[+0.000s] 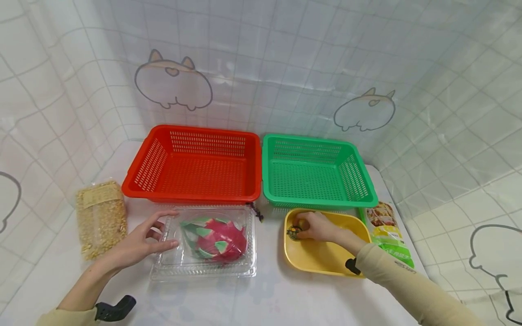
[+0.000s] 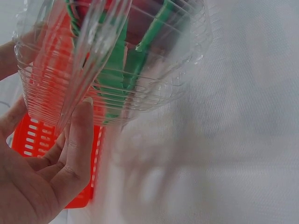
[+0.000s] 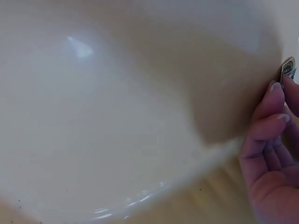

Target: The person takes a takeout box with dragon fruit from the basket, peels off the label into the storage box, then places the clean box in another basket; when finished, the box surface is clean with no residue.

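A clear plastic clamshell box (image 1: 169,267) with a pink and green dragon fruit (image 1: 222,240) inside lies on the white table. My left hand (image 1: 136,242) is at the box's left side, fingers spread, with a fingertip (image 2: 84,105) at the ridged rim in the left wrist view. To the right sits a yellow plastic tub (image 1: 322,260). My right hand (image 1: 320,226) reaches into it and pinches a small dark sticker (image 1: 293,233) at the left inner wall. That sticker also shows between the fingertips in the right wrist view.
A red basket (image 1: 195,199) and a green basket (image 1: 322,203) stand side by side behind. A bag of yellow grains (image 1: 102,217) lies at the left, and a green and yellow food packet (image 1: 389,235) at the right. A patterned curtain (image 1: 261,68) hangs at the back.
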Tool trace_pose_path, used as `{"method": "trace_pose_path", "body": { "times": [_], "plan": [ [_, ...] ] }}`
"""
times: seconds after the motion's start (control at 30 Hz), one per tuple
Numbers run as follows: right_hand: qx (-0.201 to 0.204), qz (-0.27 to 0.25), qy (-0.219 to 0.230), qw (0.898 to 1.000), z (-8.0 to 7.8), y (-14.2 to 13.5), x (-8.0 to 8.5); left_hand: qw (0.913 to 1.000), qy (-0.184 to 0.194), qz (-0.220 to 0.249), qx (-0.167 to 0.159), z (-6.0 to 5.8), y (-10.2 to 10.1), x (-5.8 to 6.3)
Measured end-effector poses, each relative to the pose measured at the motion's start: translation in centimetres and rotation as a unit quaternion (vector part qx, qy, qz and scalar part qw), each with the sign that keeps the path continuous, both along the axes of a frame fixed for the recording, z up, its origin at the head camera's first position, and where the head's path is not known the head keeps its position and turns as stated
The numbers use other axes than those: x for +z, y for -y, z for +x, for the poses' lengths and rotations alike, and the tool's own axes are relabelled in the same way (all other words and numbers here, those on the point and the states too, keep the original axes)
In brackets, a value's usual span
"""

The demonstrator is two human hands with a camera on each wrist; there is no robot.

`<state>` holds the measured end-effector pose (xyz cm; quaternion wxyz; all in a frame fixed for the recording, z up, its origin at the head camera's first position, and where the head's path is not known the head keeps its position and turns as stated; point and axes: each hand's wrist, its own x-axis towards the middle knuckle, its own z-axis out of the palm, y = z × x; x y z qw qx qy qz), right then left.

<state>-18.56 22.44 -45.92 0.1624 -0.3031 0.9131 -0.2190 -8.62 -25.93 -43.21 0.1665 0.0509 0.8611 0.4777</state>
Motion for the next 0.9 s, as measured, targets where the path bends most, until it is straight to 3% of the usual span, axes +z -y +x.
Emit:
{"method": "trace_pose_path", "body": {
  "times": [0.57,0.9],
  "plan": [
    [-0.023,0.008,0.007,1.0,-0.07,-0.47,-0.28,1.0,0.0,0.007,-0.002,0.06,-0.06,0.15],
    [-0.023,-0.002,0.041,0.999,0.02,-0.6,0.18,1.0,-0.002,0.003,0.0,0.05,-0.14,0.08]
  ]
}}
